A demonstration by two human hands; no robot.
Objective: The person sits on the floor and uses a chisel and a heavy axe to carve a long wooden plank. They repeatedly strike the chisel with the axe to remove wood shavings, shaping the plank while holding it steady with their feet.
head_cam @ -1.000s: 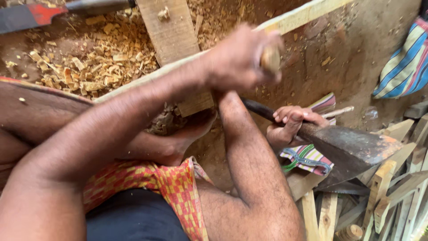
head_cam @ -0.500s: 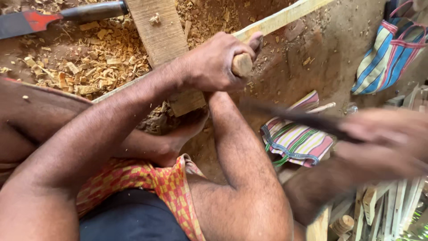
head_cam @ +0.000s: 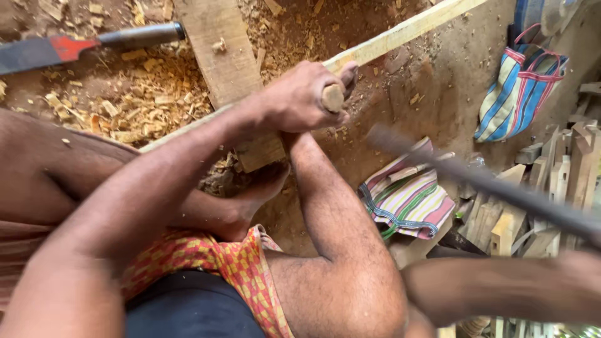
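A machete (head_cam: 69, 49) lies among chips (head_cam: 134, 103) at left; the left hand (head_cam: 300, 100) grips a peg (head_cam: 332, 98) upright on the slat (head_cam: 400, 32). At right a blurred hatchet (head_cam: 482, 181) is raised, mid-chop; its hand is unseen, grip untellable; the stroke must land clear of fingers.

A rough woodworking shop with a bare dirt floor (head_cam: 438, 94). Wood chips (head_cam: 144, 100) and sawdust lie heaped on the floor beside a plank (head_cam: 219, 50). Left of the plank lies a chisel (head_cam: 81, 45) with a dark handle and red-marked blade. A long pale batten (head_cam: 407, 28) crosses under the plank. Far right of the plank, cut wooden pieces (head_cam: 532, 206) are piled up, near a striped bag (head_cam: 519, 87).
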